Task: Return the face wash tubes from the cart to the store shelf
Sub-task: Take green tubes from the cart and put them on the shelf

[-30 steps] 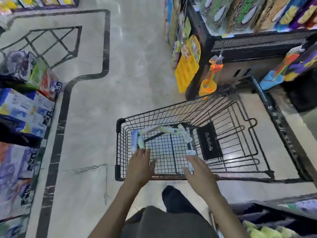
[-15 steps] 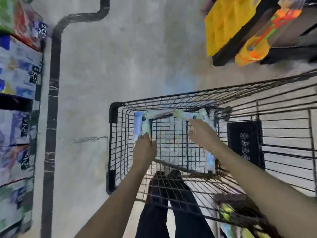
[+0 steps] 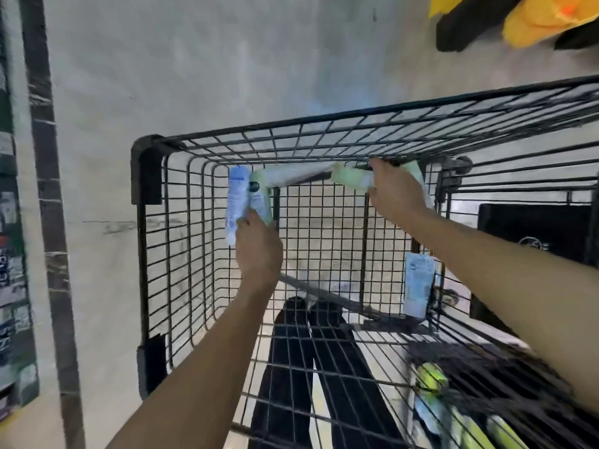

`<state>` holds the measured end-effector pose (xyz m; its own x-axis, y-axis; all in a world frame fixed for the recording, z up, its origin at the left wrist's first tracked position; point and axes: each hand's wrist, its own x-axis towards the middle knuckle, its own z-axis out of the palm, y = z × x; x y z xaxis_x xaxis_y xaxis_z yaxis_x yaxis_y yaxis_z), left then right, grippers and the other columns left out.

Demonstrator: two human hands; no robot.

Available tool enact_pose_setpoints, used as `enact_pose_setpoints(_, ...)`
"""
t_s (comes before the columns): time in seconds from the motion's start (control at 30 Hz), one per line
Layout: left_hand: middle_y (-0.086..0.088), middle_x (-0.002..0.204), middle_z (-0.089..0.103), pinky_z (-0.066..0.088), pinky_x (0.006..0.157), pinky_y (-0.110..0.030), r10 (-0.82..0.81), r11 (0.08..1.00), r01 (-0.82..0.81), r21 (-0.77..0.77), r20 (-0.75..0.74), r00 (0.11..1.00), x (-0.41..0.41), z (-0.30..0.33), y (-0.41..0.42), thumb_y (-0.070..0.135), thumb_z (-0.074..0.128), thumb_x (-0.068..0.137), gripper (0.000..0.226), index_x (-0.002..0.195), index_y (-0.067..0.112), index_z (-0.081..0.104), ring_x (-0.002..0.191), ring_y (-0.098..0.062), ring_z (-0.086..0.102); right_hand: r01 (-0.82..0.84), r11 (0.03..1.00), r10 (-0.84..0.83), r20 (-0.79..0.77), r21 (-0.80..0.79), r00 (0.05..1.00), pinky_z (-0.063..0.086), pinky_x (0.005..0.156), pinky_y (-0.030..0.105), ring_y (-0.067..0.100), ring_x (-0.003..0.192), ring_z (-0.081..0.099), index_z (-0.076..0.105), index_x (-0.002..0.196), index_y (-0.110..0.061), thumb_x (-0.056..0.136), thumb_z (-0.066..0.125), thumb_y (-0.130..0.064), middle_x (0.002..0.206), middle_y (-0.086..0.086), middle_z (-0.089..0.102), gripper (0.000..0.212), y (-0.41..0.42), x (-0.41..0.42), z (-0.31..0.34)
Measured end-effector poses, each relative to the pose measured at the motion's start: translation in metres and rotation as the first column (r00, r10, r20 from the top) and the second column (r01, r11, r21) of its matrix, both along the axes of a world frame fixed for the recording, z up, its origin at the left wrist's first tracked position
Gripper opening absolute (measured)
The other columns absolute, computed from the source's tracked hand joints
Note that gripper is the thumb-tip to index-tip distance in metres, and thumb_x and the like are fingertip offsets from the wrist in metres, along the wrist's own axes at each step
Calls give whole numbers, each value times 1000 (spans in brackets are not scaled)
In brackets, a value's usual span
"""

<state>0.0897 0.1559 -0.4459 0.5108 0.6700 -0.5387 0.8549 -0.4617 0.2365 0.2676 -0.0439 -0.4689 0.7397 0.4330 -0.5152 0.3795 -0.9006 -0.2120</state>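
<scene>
A: Status?

B: Pick-up step. Both hands down in the cart (image 3: 291, 123), none of the tubes out yet. Left hand (image 3: 259, 251) is at the far-left corner of the basket, its grip closing on the near ends of two tubes side by side: the blue tube (image 3: 234, 202) and a green tube (image 3: 259, 199). Fingers mostly hidden behind the hand, so I judge it a pinch, not a full wrap.

A: Right?

B: Right hand (image 3: 397, 196) is at the far edge, fingers curled over the second green tube (image 3: 351, 177). Grip looks closed on it. A pale tube (image 3: 291, 176) lies along the far edge between the two hands, nobody on it. One more blue tube (image 3: 418, 285) stands against the right side wall, nearer me, also loose.

A: Next move?

B: Firm both grips, lift straight up past the top rim, then swing toward the shelf. Shelf for these isn't in view, so I can't call the direction. Left hand carries two, so slip risk is there.

A: Clearance?

B: Tight at the corner: wire walls on two sides of the left hand, far wall just beyond the right. Straight up is open. Open floor (image 3: 210, 76) beyond the cart; stocked rack (image 3: 13, 254) along the left edge of view.
</scene>
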Motion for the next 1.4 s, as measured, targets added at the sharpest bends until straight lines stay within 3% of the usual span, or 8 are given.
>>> enact_pose_setpoints(0.23, -22, 138, 47, 51, 80, -52, 19, 1000, -20, 18, 35, 999, -8, -5, -13, 16, 51, 102, 51, 149, 7, 36, 108, -44, 59, 21, 998, -27, 105, 59, 994, 43, 93, 49, 38, 108, 60, 57, 130, -12, 89, 73, -21, 115, 17, 67, 45, -9, -12, -18)
enact_pose_setpoints(0.4, -12, 121, 63, 44, 76, -36, 190, 982, -186, -39, 121, 974, -14, -9, -19, 13, 54, 98, 53, 148, 16, 39, 105, -32, 62, -9, 1000, 9, 8, 21, 1000, 41, 101, 51, 36, 115, 55, 62, 131, -13, 89, 77, -36, 118, 15, 61, 50, -19, -24, -26)
enact_pose_setpoints(0.63, -10, 106, 64, 59, 82, -46, 451, 875, -427, -227, 64, 890, -8, -3, -18, 15, 70, 86, 45, 127, 5, 53, 97, -31, 67, 400, 903, -352, -263, 159, 898, 54, 77, 37, 27, 95, 67, 62, 136, -20, 89, 79, -34, 118, 6, 69, 52, -27, -54, 7)
enact_pose_setpoints(0.87, -15, 111, 68, 57, 65, -32, 725, 340, -632, -697, -234, 648, -23, 54, -13, -4, 67, 88, 33, 120, -4, 57, 90, -25, 68, 845, 496, -670, -530, 201, 520, 64, 79, 45, 24, 92, 74, 70, 112, -25, 82, 80, -8, 110, -2, 71, 36, -59, -101, 69)
enact_pose_setpoints(1.03, -13, 121, 65, 55, 69, -29, 626, 404, -444, -800, -112, 771, -26, 137, -16, -10, 64, 84, 38, 120, -2, 56, 95, -23, 66, 961, 90, -668, -700, 262, 253, 52, 63, 22, 10, 75, 65, 74, 111, -10, 83, 82, -7, 101, 2, 75, 30, -71, -123, 155)
enact_pose_setpoints(1.13, -16, 118, 67, 55, 95, -47, 578, 440, -329, -835, -17, 816, -23, 196, -20, -12, 68, 78, 41, 110, 12, 57, 113, -35, 66, 953, -160, -574, -809, 259, 123, 56, 68, 26, 15, 84, 69, 68, 119, 0, 84, 81, -5, 101, 4, 74, 37, -76, -131, 217)
enact_pose_setpoints(1.27, -12, 123, 67, 58, 87, -43, 436, 523, -128, -842, 136, 889, -22, 283, -28, -11, 71, 77, 64, 133, 11, 49, 114, -33, 67, 901, -330, -398, -907, 280, 136, 60, 93, 50, 30, 114, 69, 68, 111, -10, 91, 73, -6, 121, 12, 71, 21, -76, -140, 304)
enact_pose_setpoints(1.4, -11, 122, 67, 57, 76, -38, 312, 537, 78, -840, 284, 907, -29, 366, -52, -17, 65, 81, 75, 140, 21, 41, 108, -28, 70, 844, -403, -345, -913, 354, 218, 60, 88, 48, 30, 108, 69, 66, 121, -15, 97, 68, -15, 119, 11, 70, 24, -77, -159, 382)
